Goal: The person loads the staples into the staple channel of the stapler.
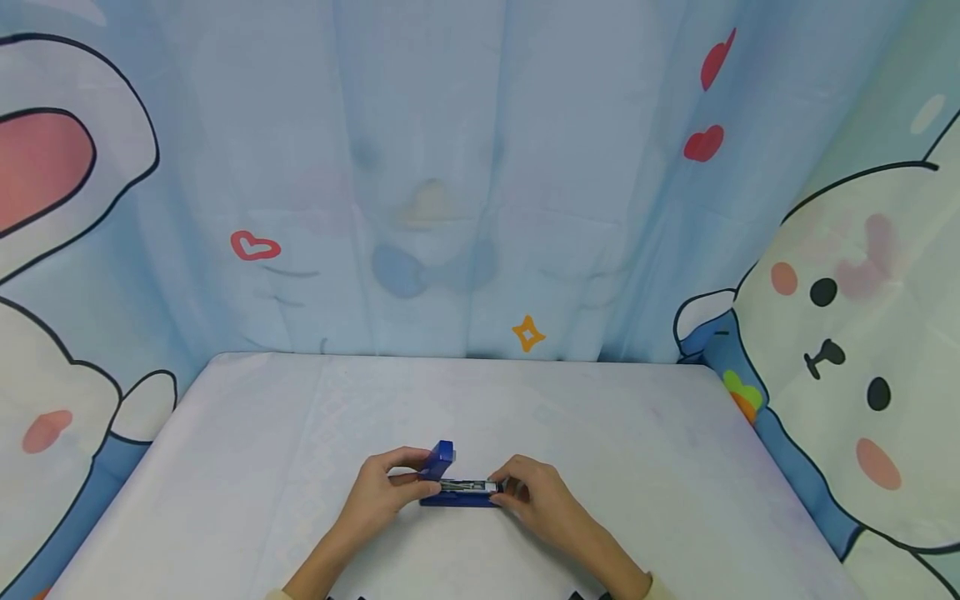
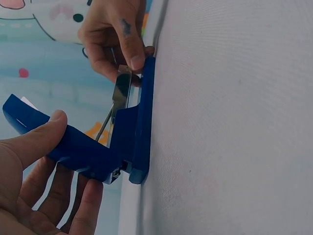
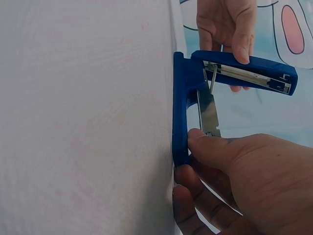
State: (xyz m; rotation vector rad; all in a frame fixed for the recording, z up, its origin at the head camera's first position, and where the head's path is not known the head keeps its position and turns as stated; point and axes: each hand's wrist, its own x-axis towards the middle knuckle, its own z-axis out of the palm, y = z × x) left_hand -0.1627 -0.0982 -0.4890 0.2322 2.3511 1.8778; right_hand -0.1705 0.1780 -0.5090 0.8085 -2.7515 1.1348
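A blue stapler (image 1: 459, 500) sits on the white-covered table with its top arm swung up and its metal staple channel (image 3: 209, 113) exposed. Between thumb and fingers, my left hand (image 1: 392, 485) grips the raised top arm (image 2: 66, 139) on the left. At the front end of the base, my right hand (image 1: 534, 493) holds the stapler, its thumb (image 3: 210, 149) beside the tip of the channel. A thin metal rod (image 3: 213, 79) runs between the hinge side and the channel. Whether staples lie in the channel I cannot tell.
The white-covered table (image 1: 300, 417) spreads around both hands. Behind it hangs a light blue curtain (image 1: 450, 167) printed with cartoon animals and hearts. Small dark objects (image 1: 576, 596) show at the bottom edge of the head view.
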